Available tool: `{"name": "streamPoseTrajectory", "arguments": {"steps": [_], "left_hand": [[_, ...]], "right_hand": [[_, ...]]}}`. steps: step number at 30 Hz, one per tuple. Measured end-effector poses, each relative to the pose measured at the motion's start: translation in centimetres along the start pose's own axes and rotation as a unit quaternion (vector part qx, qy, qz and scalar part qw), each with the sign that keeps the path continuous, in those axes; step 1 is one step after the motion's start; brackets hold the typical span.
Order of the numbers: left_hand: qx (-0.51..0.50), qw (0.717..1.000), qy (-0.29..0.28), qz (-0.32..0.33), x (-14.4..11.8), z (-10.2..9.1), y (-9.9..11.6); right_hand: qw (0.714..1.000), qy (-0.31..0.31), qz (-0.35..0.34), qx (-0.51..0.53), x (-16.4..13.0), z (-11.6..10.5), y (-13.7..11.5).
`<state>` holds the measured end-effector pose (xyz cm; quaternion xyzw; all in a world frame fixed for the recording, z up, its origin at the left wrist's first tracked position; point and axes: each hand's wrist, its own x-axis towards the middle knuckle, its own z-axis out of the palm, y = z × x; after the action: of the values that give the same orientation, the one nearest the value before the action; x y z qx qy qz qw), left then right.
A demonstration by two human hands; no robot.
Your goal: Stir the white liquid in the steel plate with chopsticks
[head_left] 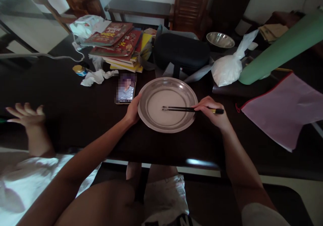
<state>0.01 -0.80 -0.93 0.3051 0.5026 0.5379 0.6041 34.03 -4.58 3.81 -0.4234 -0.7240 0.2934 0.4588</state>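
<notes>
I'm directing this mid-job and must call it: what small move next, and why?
Probably a slow stir with the chopsticks: the right hand grips them, their tips are at the pale contents of the metal basin, and the left hand holds its rim.

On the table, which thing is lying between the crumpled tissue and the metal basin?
In the head view, a lit phone lies between the crumpled tissue and the metal basin.

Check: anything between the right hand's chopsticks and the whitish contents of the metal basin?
Nothing visible: the chopsticks, held in the right hand, cross the rim of the metal basin, and their tips appear to touch the whitish contents.
</notes>
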Motion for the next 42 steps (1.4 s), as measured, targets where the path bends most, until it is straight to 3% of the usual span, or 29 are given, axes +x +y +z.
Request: {"name": "streamPoseTrajectory", "arguments": {"steps": [6,11,14,17,22,27,33,38,40,42], "left_hand": [[0.002,1.000,-0.013,0.001,-0.14,0.00,0.23],[0.015,1.000,0.000,0.011,-0.10,0.06,0.24],[0.017,1.000,-0.001,0.024,-0.06,0.02,0.14],[0.013,1.000,-0.018,0.017,-0.01,-0.08,0.08],[0.004,1.000,-0.017,0.011,-0.06,-0.08,0.13],[0.016,1.000,-0.012,0.018,-0.13,-0.15,0.10],[0.012,1.000,-0.011,0.023,-0.13,-0.08,0.19],[0.007,1.000,-0.008,0.010,-0.41,0.40,0.64],[0.004,1.000,0.006,-0.005,-0.49,0.50,0.75],[0.002,1.000,0.017,-0.008,-0.55,0.54,0.81]], "right_hand": [[0.995,0.094,0.021,0.026,-0.17,-0.57,0.26],[1.000,-0.011,-0.006,0.005,0.00,-0.05,0.18],[0.999,0.045,0.003,-0.018,0.00,-0.38,0.18],[0.995,0.086,0.033,0.025,-0.11,-0.81,0.19],[1.000,-0.005,-0.001,0.011,0.00,-0.20,0.10],[0.997,0.071,0.014,0.026,-0.18,-0.58,-0.04],[1.000,-0.012,-0.014,0.010,-0.01,0.17,-0.18],[0.995,0.093,0.001,0.021,-0.03,-0.63,-0.04],[0.996,0.079,0.003,0.042,-0.06,-0.71,-0.02],[0.999,0.023,-0.006,0.033,-0.02,-0.41,0.00]]}}
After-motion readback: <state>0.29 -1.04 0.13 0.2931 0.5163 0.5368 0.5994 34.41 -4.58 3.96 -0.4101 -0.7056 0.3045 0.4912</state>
